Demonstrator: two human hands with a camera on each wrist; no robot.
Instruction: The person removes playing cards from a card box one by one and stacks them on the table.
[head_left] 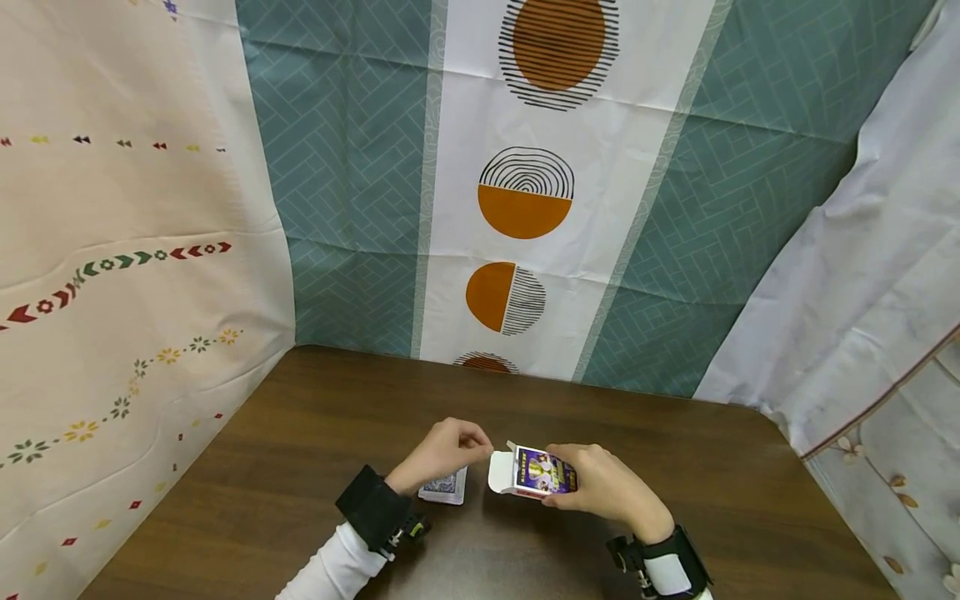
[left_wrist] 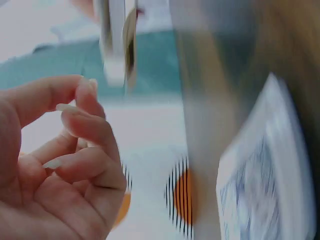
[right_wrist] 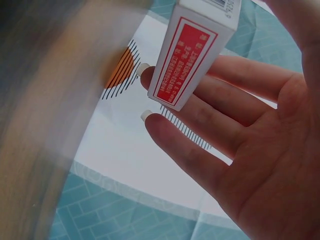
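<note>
My right hand [head_left: 603, 487] grips a playing card box [head_left: 543, 472] with a purple printed face. The box's white flap [head_left: 501, 472] stands open toward my left hand [head_left: 444, 454]. In the right wrist view, the box's red-and-white side [right_wrist: 185, 62] shows between the thumb and the fingers. My left hand has its fingers loosely bent close to the flap; in the left wrist view a small gap parts them from the blurred box [left_wrist: 117, 40], and nothing shows in their grasp. A stack of playing cards [head_left: 447, 490] with patterned backs lies on the table below the left hand.
The brown wooden table [head_left: 337, 417] runs back to a hanging teal and white cloth [head_left: 352, 208]. A cream patterned cloth [head_left: 135, 317] hangs at the left, and a white cloth [head_left: 840, 308] hangs at the right. Each wrist carries a black strap with a small camera.
</note>
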